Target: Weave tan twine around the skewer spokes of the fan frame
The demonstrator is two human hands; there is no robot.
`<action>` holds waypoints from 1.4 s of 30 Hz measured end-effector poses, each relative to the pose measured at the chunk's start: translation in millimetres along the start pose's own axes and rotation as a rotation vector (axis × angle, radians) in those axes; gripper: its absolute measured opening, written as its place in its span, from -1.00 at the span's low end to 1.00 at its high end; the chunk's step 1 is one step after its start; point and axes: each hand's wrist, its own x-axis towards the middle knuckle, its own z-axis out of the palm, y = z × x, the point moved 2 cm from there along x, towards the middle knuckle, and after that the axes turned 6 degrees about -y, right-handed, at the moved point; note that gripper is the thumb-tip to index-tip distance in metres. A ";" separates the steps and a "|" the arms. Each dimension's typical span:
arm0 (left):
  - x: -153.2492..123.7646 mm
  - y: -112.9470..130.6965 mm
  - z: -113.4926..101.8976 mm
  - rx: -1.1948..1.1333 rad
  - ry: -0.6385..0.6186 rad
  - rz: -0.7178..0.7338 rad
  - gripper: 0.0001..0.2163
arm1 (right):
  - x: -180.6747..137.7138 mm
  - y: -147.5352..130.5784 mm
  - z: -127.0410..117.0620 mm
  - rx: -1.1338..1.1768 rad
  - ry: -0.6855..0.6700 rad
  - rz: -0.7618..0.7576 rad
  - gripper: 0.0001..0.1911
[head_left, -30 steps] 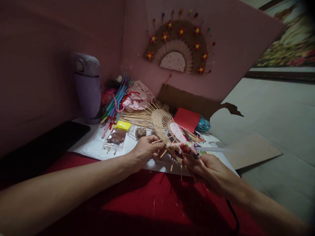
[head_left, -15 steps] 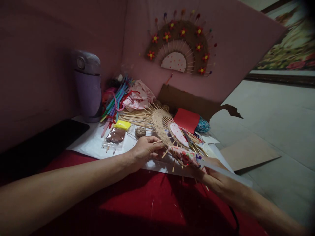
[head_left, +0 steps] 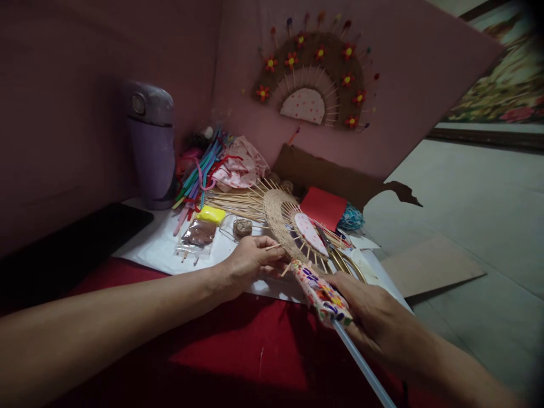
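My left hand is closed on the near edge of a half-round stick-and-twine craft, its fingers pinching near the stick ends. A spotted half-circle of cloth sits at the middle of the craft, with sticks fanning out through a band of wound twine. My right hand is wrapped round a glue gun covered in flower-patterned material. A long translucent glue stick sticks out of its back end. The gun's front meets the lower edge of the twine band; its tip is hard to make out.
A purple tumbler stands at the left beside a black flat object. Behind the craft lie pipe cleaners, loose sticks, a twine ball, red paper and scissors. A finished-looking flowered half-round hangs behind.
The glue gun has turned, so its glue stick now points down toward me rather than off to the right. My right hand turned with it; my left hand stays nearly in place.
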 end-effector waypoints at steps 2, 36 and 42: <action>-0.2 -0.5 0.2 0.004 0.003 -0.007 -0.81 | -1.8 0.3 0.2 -0.011 -0.001 -0.005 -0.80; -2.9 -1.1 3.4 0.036 -0.025 -0.007 -0.80 | -10.8 12.8 -11.4 0.374 0.064 0.364 -0.57; -4.0 1.7 4.0 0.009 -0.020 -0.001 -0.79 | -10.7 19.0 -9.2 0.417 0.081 0.399 -0.56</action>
